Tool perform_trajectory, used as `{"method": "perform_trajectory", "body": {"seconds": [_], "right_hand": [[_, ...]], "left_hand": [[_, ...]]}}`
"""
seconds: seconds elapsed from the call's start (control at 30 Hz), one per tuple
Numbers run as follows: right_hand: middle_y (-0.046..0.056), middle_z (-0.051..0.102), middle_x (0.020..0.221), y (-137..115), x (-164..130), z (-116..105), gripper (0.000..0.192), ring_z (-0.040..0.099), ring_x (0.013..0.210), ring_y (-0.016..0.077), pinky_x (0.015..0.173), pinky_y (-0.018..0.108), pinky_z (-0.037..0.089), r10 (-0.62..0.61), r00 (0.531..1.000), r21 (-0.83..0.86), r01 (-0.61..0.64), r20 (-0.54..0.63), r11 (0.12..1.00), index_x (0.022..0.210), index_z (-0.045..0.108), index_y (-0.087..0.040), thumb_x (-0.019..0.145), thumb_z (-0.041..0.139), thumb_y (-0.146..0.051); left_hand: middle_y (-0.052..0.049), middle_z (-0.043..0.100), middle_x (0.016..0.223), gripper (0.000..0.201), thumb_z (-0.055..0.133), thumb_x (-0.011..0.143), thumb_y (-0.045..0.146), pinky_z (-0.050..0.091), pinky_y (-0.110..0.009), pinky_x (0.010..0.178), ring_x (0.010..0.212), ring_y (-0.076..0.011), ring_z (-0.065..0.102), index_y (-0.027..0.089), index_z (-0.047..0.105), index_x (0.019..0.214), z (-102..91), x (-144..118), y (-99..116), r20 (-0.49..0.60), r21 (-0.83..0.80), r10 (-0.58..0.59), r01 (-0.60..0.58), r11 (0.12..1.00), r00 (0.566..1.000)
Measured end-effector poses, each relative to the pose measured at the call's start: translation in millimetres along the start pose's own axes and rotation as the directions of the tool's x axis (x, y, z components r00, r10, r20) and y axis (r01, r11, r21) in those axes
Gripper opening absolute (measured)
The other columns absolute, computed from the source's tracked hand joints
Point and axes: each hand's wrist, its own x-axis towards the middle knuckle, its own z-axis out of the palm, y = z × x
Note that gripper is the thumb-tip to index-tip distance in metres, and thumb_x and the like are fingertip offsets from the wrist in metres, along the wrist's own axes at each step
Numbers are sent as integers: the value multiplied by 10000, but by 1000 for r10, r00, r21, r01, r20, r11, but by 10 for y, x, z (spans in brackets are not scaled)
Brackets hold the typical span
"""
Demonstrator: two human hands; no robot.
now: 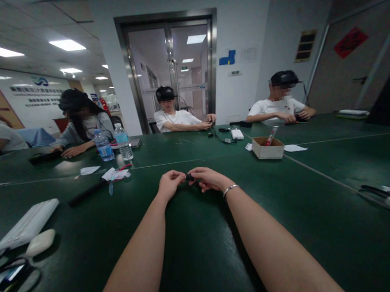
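Frame centre: left hand [170, 183] and right hand [208, 178] meet over the green counter [206, 262], each grip pinching one end of a small dark piece [189, 178]. Best handled with fingertip pressure kept light and wrists resting low. Piece is tiny, black, mostly hidden; shape can't be told. Cardboard box [268, 148] sits right of centre.

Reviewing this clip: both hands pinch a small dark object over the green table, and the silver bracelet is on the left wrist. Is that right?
Not quite. The head view shows the bracelet on the right wrist, not the left. The rest stands: the left hand and right hand pinch a small dark object between their fingertips over the green table.
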Motion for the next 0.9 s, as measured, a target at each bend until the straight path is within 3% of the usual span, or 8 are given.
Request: {"method": "perform_trajectory", "body": {"seconds": [0.1,0.23,0.33,0.47,0.6,0.7,0.83,0.9], "right_hand": [[-16,563,849,4,5,1,407,493,450,34,416,170,523,-39,999,6,39,-18,999,1139,456,-269,789,659,-224],[-1,595,818,24,21,-15,298,415,395,24,397,184,517,16,1000,21,-15,-19,1000,1116,450,-242,853,584,-277],[-15,579,855,35,25,-27,406,469,438,32,423,188,532,-31,999,29,32,-17,999,1124,441,-283,790,654,-196],[13,585,870,39,24,-30,327,437,405,26,403,196,525,-4,1000,33,4,-3,999,1143,425,-257,854,576,-278],[-3,566,910,41,22,-31,432,487,459,37,434,206,541,-52,999,20,52,-17,998,1158,415,-299,798,635,-206],[-2,571,876,39,19,-30,350,432,416,25,413,211,534,-14,1000,24,15,-15,1000,1142,419,-282,836,582,-238],[1,561,943,32,18,-23,442,474,454,31,423,201,535,-52,998,5,52,-21,999,1139,398,-297,782,648,-218],[9,570,914,35,24,-23,382,438,416,25,399,198,521,-18,1000,10,18,-21,1000,1145,383,-279,828,596,-279]], "left_hand": [[-65,668,714,329,725,622,424,466,-305,665,701,-183,625,144,639,772,-4,27,-47,-10,-1,0,0,1000,1000],[-62,667,718,333,721,624,429,466,-309,672,706,-184,623,146,641,781,-10,32,-51,-6,1,-3,3,1000,1000],[-64,667,722,326,715,632,423,466,-306,667,712,-185,622,144,641,784,-14,20,-29,-7,3,-9,9,1000,1000],[-58,661,713,345,712,634,441,460,-300,660,697,-176,615,143,636,791,-15,19,-29,-2,-7,-7,7,1000,1000],[-53,652,690,326,701,649,432,447,-288,635,667,-166,606,142,631,782,-12,34,-62,-19,-1,-2,2,1000,1000],[-54,654,702,283,684,673,395,439,-277,620,674,-164,608,142,630,787,-13,37,-66,-19,3,-5,5,1000,1000],[-58,660,724,253,665,696,366,441,-273,629,692,-163,613,139,633,803,-19,26,-44,-16,19,-12,12,1000,1000],[-59,662,735,257,665,695,368,442,-273,632,700,-164,615,138,632,805,-18,22,-36,-17,17,-14,15,1000,1000]]}}
